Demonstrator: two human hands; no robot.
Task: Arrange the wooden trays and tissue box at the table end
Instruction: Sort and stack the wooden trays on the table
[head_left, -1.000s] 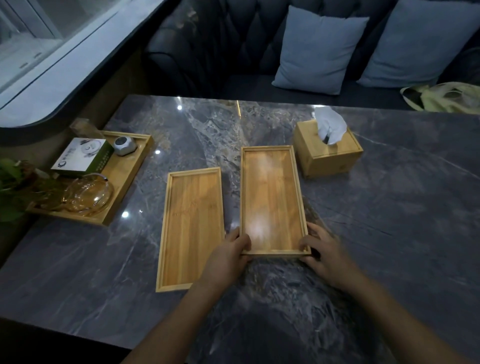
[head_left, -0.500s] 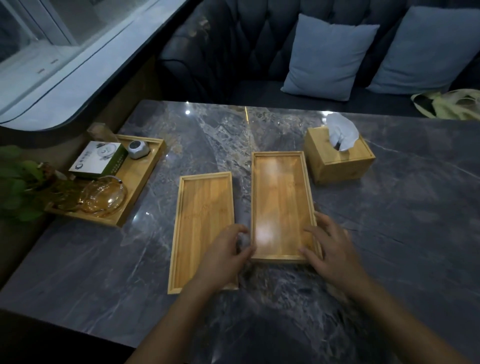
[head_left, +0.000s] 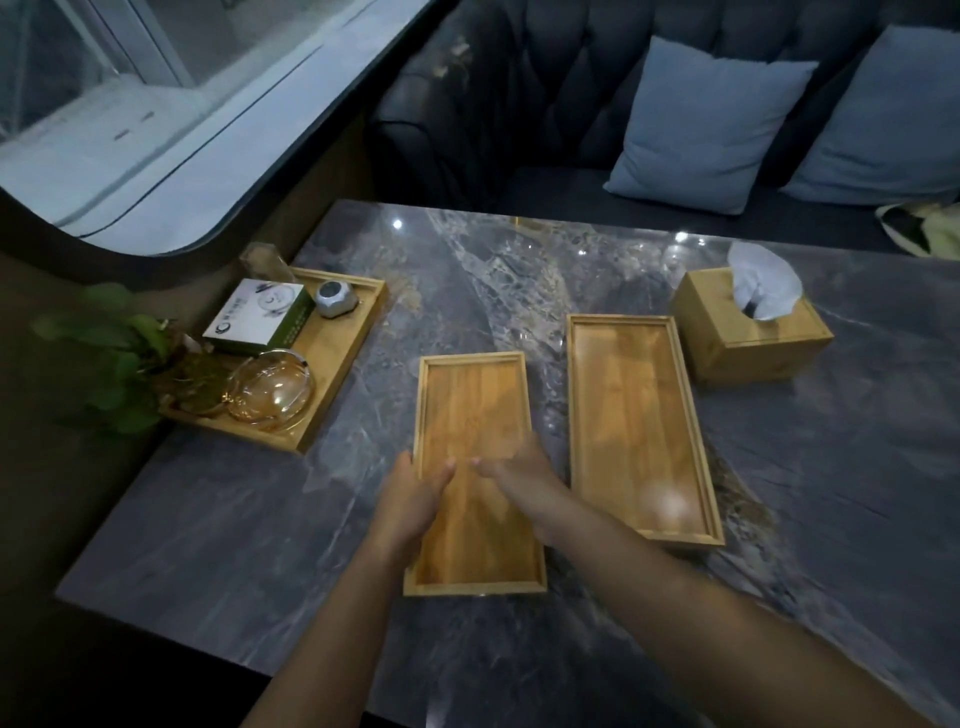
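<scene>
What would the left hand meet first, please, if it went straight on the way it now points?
The left hand points along the empty rectangular wooden tray it grips; beyond it the way looks free over grey marble tabletop, depth unclear.

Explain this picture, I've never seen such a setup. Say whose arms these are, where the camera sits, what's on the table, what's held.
No machine here: a person works bare-handed. The single camera is worn on their head and looks down, so the arms enter from the bottom. On the marble table lie two empty wooden trays, a shorter tray and a longer tray to its right, with a wooden tissue box by the longer one's far end. At the left, a third tray carries a glass dish, a green-and-white box and a small grey gadget. The left hand and right hand grip the shorter tray's two long rims.
</scene>
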